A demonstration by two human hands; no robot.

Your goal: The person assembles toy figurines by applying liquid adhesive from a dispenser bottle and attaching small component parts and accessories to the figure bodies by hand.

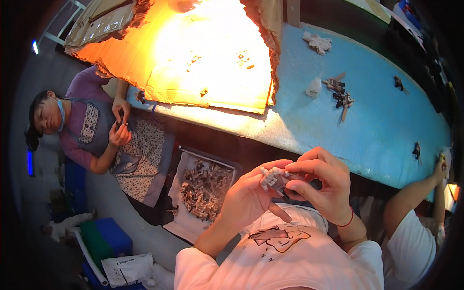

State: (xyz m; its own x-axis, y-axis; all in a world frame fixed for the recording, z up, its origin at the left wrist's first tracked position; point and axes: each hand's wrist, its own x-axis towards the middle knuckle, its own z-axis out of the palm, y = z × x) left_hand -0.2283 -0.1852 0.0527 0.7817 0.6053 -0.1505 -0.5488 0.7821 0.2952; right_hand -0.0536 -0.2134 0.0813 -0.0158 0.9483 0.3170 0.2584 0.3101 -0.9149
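Close to my chest, a small grey-and-white figurine (273, 181) with dark parts is held between both hands. My left hand (244, 200) supports it from the left, fingers closed around it. My right hand (323, 180) pinches its right side between thumb and fingers. Fingers hide part of the figurine, so its details are hard to make out. To the left of my left hand, a white-lined tray (175, 223) holds a heap of small brownish figurines (205, 189).
A brightly lit cardboard box (208, 92) stands on the blue table (382, 130). Right of it are a white bottle (313, 87), several figurines (344, 100) and a whitish cloth or glove (317, 42). Co-workers sit left (92, 121) and right (411, 237); a bag (128, 269) lies lower left.
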